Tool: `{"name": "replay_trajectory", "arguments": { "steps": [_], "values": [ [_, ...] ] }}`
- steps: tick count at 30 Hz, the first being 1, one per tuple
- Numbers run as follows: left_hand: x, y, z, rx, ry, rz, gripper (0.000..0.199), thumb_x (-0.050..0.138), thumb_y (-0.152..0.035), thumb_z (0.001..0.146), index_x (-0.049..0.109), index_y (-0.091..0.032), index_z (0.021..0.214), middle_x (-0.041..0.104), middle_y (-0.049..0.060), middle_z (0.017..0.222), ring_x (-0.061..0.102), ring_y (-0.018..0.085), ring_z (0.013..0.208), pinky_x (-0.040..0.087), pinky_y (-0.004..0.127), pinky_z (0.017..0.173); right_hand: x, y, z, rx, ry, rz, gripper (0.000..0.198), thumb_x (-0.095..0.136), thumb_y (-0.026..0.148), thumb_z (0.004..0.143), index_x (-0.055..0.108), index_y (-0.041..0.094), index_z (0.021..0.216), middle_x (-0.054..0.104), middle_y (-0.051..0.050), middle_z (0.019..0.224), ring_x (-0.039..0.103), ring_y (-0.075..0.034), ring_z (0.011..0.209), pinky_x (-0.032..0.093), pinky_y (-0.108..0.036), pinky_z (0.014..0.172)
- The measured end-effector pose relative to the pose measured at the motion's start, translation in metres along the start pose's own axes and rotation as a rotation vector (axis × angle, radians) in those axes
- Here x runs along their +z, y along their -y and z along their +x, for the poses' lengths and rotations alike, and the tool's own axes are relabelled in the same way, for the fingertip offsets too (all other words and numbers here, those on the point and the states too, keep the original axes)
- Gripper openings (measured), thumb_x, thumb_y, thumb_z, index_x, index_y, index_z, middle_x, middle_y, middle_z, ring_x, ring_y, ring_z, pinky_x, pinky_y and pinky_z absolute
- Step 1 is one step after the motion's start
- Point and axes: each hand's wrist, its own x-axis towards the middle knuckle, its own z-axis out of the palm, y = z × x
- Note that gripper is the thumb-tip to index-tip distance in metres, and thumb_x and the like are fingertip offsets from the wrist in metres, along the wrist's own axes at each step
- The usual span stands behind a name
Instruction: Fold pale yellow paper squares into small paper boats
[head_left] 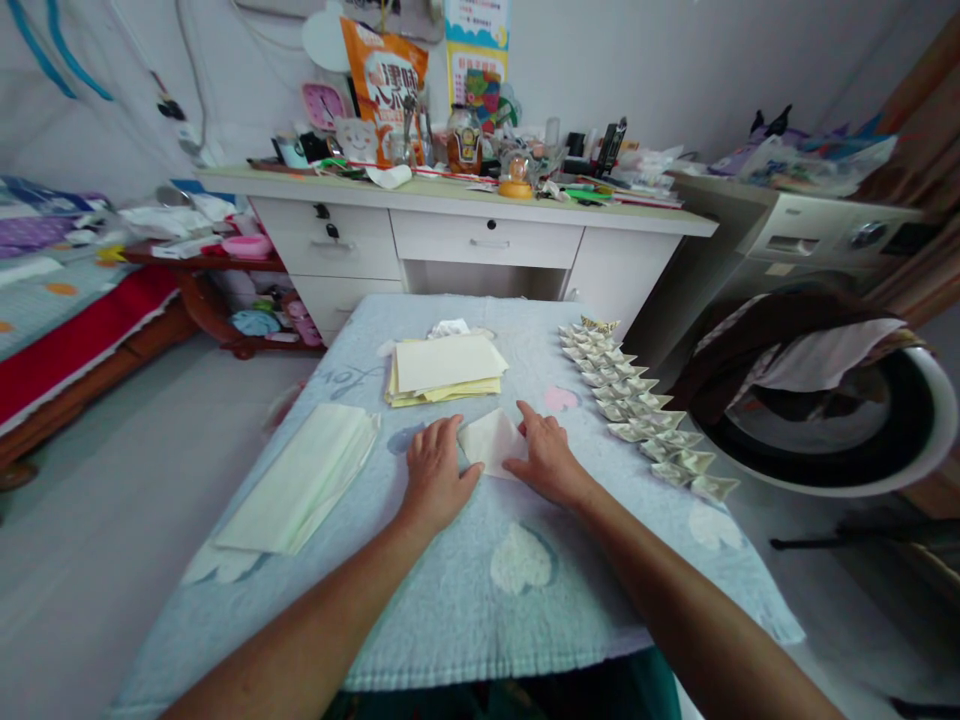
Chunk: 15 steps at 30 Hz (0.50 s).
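Faces a long white desk (pixel 637 290) with a crowded top. Works at a table (pixel 435 620) spread with a pale blue, heart-patterned cloth. Has a washing machine (pixel 810 215) to the right, with clothes (pixel 765 345) bulging from its round opening. Has a sheaf of long paper (pixel 300 480) on the table's left side and a shorter stack of paper (pixel 450 363), cream and yellow, farther back. Has the left hand (pixel 435 475) spread wide, thumb tip at the near edge of the folded paper (pixel 491 440) in the table's middle. Has the right hand (pixel 551 460) spread too, at the paper's right side, thumb touching. Cannot tell how firmly pressed. Has small paper boats (pixel 637 430) lined up closely along the table's right side.
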Motion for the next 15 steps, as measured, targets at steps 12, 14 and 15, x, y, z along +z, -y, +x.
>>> {"name": "replay_trajectory", "arguments": {
  "steps": [12, 14, 15],
  "values": [
    [-0.007, -0.004, 0.006, -0.193, 0.128, -0.865, 0.08, 0.069, -0.027, 0.073, 0.023, -0.022, 0.139, 0.064, 0.007, 0.109, 0.062, 0.02, 0.101, 0.044, 0.04, 0.094, 0.01, 0.003, -0.004, 0.047, -0.028, 1.251, 0.089, 0.074, 0.03, 0.07, 0.016, 0.027, 0.138, 0.066, -0.005, 0.106, 0.064, -0.019, 0.083, 0.05, -0.028, 0.067],
    [-0.007, -0.005, 0.008, -0.241, 0.174, -1.108, 0.064, 0.068, -0.029, 0.074, 0.036, -0.019, 0.13, 0.065, 0.008, 0.108, 0.064, 0.02, 0.096, 0.048, 0.037, 0.089, 0.013, 0.008, -0.006, 0.034, -0.053, 1.308, 0.092, 0.076, 0.032, 0.07, 0.015, 0.029, 0.138, 0.065, -0.006, 0.109, 0.064, -0.02, 0.085, 0.051, -0.03, 0.069],
    [-0.008, -0.006, 0.009, -0.27, 0.194, -1.196, 0.053, 0.068, -0.029, 0.075, 0.045, -0.018, 0.121, 0.067, 0.008, 0.105, 0.065, 0.019, 0.093, 0.049, 0.035, 0.086, 0.015, 0.009, -0.007, 0.024, -0.051, 1.321, 0.092, 0.076, 0.033, 0.07, 0.016, 0.029, 0.138, 0.065, -0.006, 0.109, 0.064, -0.02, 0.085, 0.051, -0.03, 0.07]
  ]
}}
